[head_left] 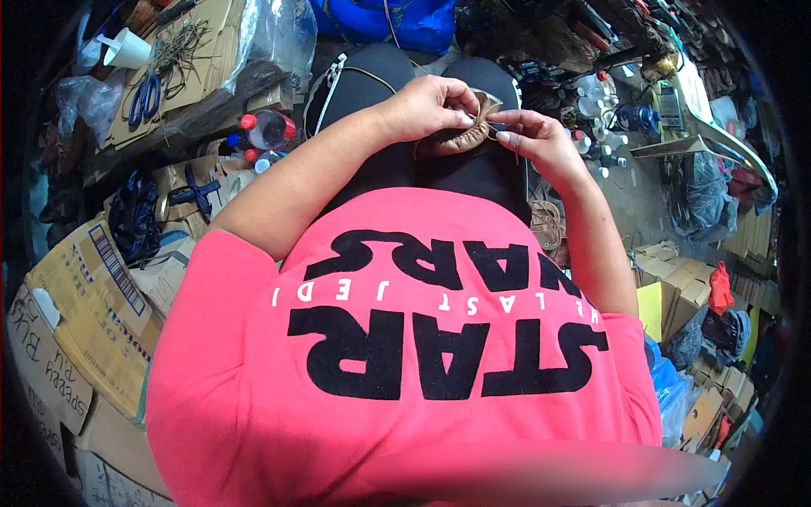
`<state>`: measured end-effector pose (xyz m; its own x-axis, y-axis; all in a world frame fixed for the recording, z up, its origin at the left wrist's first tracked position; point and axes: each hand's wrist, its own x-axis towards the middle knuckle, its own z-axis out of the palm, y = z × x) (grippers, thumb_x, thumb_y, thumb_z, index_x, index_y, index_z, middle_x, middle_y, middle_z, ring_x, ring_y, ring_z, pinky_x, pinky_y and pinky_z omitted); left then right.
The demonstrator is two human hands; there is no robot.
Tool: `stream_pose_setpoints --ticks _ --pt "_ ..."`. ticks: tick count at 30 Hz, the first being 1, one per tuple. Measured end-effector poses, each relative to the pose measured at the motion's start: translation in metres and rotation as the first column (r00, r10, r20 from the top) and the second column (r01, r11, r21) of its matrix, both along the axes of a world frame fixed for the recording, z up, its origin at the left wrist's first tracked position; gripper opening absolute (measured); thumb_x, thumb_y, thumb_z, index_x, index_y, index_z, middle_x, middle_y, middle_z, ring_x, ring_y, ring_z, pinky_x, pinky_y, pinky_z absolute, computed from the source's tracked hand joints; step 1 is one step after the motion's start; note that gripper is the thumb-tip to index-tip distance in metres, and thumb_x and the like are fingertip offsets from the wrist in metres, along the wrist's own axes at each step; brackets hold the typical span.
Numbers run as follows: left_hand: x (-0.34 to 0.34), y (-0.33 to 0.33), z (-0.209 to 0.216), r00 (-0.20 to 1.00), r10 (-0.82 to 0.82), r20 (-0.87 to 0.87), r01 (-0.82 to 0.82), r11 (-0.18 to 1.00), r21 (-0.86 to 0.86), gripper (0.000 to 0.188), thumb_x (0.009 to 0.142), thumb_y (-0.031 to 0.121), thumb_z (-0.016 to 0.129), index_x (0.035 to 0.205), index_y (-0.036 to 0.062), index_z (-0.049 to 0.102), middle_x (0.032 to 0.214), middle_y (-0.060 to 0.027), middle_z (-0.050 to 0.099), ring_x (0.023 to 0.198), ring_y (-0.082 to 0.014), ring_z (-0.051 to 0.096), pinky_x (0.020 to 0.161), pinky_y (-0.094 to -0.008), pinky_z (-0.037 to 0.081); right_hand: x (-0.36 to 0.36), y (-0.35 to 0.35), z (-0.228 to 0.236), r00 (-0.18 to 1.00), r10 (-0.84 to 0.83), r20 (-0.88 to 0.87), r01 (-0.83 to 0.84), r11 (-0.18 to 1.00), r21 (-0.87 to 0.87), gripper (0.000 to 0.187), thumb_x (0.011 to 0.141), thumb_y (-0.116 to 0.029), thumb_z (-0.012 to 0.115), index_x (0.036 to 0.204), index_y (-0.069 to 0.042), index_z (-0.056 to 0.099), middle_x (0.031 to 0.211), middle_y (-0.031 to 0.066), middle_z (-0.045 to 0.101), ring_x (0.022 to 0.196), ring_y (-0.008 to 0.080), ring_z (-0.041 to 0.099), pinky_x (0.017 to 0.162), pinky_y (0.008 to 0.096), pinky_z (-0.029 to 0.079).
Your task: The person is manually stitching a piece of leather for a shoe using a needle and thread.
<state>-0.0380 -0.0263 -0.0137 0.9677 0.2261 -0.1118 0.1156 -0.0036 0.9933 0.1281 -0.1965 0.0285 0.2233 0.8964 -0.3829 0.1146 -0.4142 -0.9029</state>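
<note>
A tan leather shoe upper [460, 144], its edge gathered into puckers like a moccasin toe, sits over my dark-trousered knees. My left hand [427, 106] is closed on its far left edge, thumb and fingers pinched together. At the right side of the piece, my right hand [541, 145] has its thumb and forefinger close together beside the puckered seam. Whatever lies between those fingertips is too small to make out. A thin cord [369, 76] runs across my left thigh. The underside of the leather is hidden.
Blue-handled scissors [146, 98] and a white cup [127, 49] rest on cardboard at the far left. Plastic bottles [269, 131] stand beside my left leg, with small bottles [598, 127] to the right. Cardboard boxes [93, 313] crowd the near left. A blue bag [389, 24] lies ahead.
</note>
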Motion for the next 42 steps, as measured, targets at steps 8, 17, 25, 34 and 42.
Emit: stream_pose_setpoints --ticks 8,17,25,34,42 --pt "0.007 -0.001 -0.003 0.988 0.150 0.037 -0.148 0.988 -0.044 0.012 0.088 0.014 0.070 0.085 0.0018 0.067 0.081 -0.0005 0.065 0.075 -0.0066 0.058 0.070 -0.0234 0.048 0.003 0.001 0.007 0.998 0.048 -0.029 -0.049 0.999 -0.015 0.027 0.089 -0.008 0.064 0.116 -0.005 0.069 0.092 -0.0047 0.064 0.080 0.0032 0.051 0.072 0.0191 0.043" --pt "-0.017 0.001 0.004 0.982 0.187 -0.026 -0.188 0.977 -0.096 0.011 0.088 0.012 0.069 0.093 0.0017 0.070 0.081 0.0027 0.064 0.077 -0.0050 0.057 0.071 -0.0222 0.047 0.004 0.001 0.016 0.995 0.103 -0.005 -0.103 0.995 -0.014 0.031 0.090 -0.007 0.063 0.120 -0.005 0.067 0.101 -0.0035 0.064 0.088 0.0035 0.052 0.082 0.0207 0.044" --pt "-0.015 0.002 0.002 0.997 0.074 0.008 -0.073 0.994 -0.082 0.021 0.083 0.002 0.068 0.104 -0.0008 0.070 0.098 -0.0073 0.070 0.088 -0.0121 0.065 0.084 -0.0265 0.051 0.005 0.000 0.004 0.998 0.047 -0.048 -0.047 0.999 0.003 0.032 0.088 -0.010 0.067 0.120 -0.008 0.067 0.091 -0.0052 0.062 0.081 0.0030 0.050 0.075 0.0196 0.043" --pt "0.004 -0.005 -0.011 0.997 0.078 0.017 -0.074 0.984 -0.163 0.018 0.079 0.003 0.074 0.096 -0.0004 0.069 0.092 -0.0056 0.070 0.085 -0.0108 0.064 0.081 -0.0256 0.052 -0.003 0.017 -0.004 0.989 0.044 0.138 -0.038 0.998 -0.049 0.013 0.087 -0.010 0.071 0.095 -0.002 0.066 0.083 -0.0019 0.064 0.072 0.0040 0.054 0.065 0.0188 0.043" --pt "-0.019 0.009 0.014 0.984 0.156 0.087 -0.174 0.945 0.278 0.011 0.076 0.011 0.077 0.080 0.0022 0.071 0.079 -0.0072 0.062 0.077 -0.0167 0.061 0.071 -0.0305 0.049 0.013 0.008 -0.013 0.998 -0.057 0.014 0.056 0.995 0.080 0.013 0.086 -0.012 0.073 0.086 -0.003 0.063 0.080 -0.0016 0.063 0.073 0.0059 0.054 0.070 0.0207 0.045"
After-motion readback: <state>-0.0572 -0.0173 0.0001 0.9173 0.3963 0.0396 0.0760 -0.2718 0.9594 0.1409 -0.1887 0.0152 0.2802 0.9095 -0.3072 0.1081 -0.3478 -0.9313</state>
